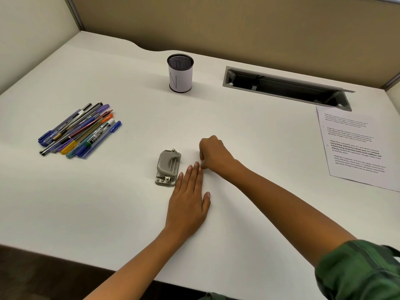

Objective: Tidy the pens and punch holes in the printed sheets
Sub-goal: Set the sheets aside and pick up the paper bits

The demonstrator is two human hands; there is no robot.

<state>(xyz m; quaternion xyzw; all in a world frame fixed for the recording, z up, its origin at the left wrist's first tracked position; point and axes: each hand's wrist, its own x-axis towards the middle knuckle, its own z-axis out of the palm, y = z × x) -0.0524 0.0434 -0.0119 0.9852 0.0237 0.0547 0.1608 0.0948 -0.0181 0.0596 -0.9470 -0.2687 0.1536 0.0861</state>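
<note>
Left hand lies flat and empty on the worktop beside the punch at frame centre. Right hand is curled, its grip empty. Pens heap at left, cup above centre, sheets far right, all untouched.

A white worktop is stretching back to tan partition panels. A grey cable tray is sitting open, recessed into the worktop's far right.
</note>
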